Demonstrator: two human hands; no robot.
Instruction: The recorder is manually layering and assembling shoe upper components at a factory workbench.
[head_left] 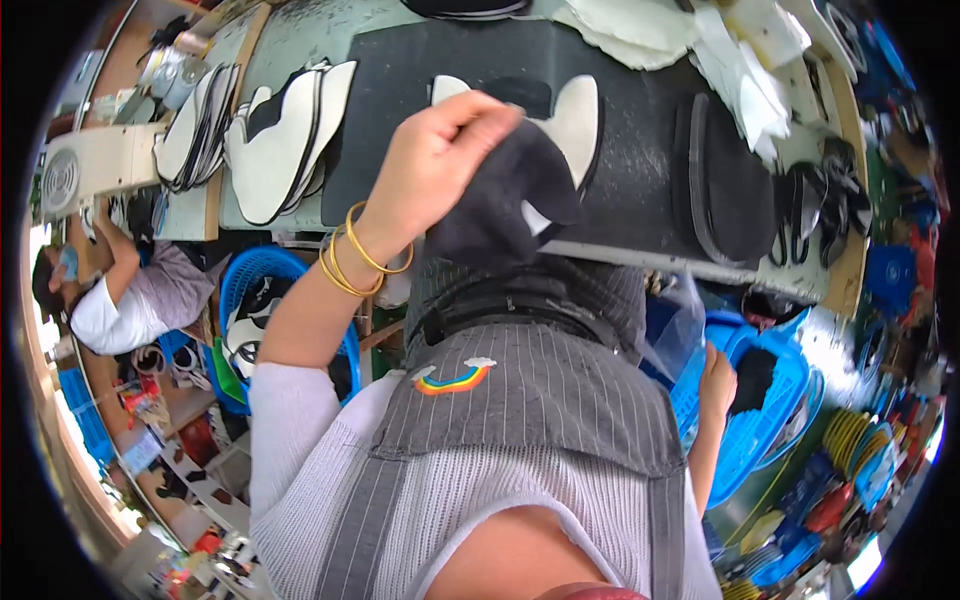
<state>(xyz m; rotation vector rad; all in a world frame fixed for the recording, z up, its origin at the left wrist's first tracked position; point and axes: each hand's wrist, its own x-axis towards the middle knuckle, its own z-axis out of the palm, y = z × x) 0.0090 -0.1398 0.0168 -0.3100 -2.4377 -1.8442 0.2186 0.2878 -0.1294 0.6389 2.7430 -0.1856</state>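
Observation:
My left hand [432,160], with gold bangles at the wrist, is raised over the black work mat [400,90] and grips a black fabric piece [500,200] with a white underside. My right hand [717,382] reaches down to the right into a blue plastic basket [760,430] and touches a black fabric piece [754,378] lying in it. Two white cut shapes [575,115] lie on the mat just beyond the held piece.
A stack of black-and-white cut pieces [275,150] lies at the mat's left. Black curved pieces [730,185] sit at its right, white sheets [740,70] behind. Another blue basket [250,290] stands at lower left. A seated person [130,295] works at far left.

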